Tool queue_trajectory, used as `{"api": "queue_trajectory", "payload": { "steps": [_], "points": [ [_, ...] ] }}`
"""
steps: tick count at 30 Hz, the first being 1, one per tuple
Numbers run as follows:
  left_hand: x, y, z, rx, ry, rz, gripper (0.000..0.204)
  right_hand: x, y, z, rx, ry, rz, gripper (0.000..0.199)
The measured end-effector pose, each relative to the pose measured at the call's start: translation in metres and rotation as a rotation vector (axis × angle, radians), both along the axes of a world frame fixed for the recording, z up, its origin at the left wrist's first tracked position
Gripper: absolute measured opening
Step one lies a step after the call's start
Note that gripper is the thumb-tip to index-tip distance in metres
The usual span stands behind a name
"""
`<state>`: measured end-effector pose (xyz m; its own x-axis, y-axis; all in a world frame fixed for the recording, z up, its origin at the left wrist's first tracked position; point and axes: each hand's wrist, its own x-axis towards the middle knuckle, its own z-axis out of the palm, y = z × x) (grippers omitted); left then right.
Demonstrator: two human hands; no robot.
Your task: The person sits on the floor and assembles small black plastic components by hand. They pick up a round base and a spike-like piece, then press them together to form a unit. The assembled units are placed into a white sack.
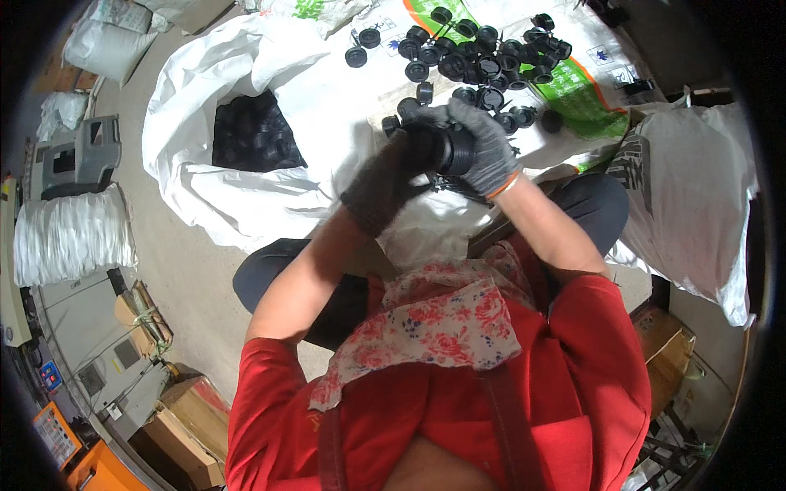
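In the head view, both hands meet just above the person's lap, near the middle of the scene. The right hand [483, 143], in a light grey knit glove with an orange cuff edge, is closed around a black cap [456, 150]. The cap is round, dark and plastic, with a ribbed or stepped side wall; its open face cannot be made out, since the fingers cover much of it. The left hand [389, 182], in a darker grey glove, is curled against the cap's left side, touching it, its fingers wrapped toward the same piece.

Just beyond the hands, farther off, lies a pile of caps [479, 57] of the same kind: black, round, some showing a hollow ringed inside, others lying on edge. They rest on a white sack cloth [344, 98] with a green printed patch to the right. To the left, an open bag [254, 131] holds more black pieces in its dark mouth. A full white sack [696, 196] stands at the right. Far left sit a grey crate [74, 155] and a roll of white material [70, 237].
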<state>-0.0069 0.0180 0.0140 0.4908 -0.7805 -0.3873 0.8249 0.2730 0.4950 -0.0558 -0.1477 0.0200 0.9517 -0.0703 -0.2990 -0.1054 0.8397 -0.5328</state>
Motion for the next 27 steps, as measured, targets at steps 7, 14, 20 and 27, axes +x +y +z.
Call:
{"api": "queue_trajectory", "payload": {
  "steps": [7, 14, 20, 27],
  "points": [
    [0.004, -0.001, 0.002, 0.294, -0.625, -0.190, 0.029, 0.016, 0.027, -0.072, -0.687, 0.101, -0.225, 0.014],
    [0.011, 0.010, 0.025, 0.877, -2.217, 0.144, 0.014, 0.025, -0.016, -0.094, -1.841, 0.276, 0.421, 0.033],
    [0.051, 0.046, 0.027, 1.211, -1.802, 0.544, 0.048, 0.054, -0.051, -0.155, -2.415, 0.128, 0.669, 0.062],
    [0.048, 0.039, 0.004, 1.094, -1.671, 0.349, 0.043, 0.063, -0.028, -0.206, -2.325, 0.363, 0.672, 0.034]
  ]
}}
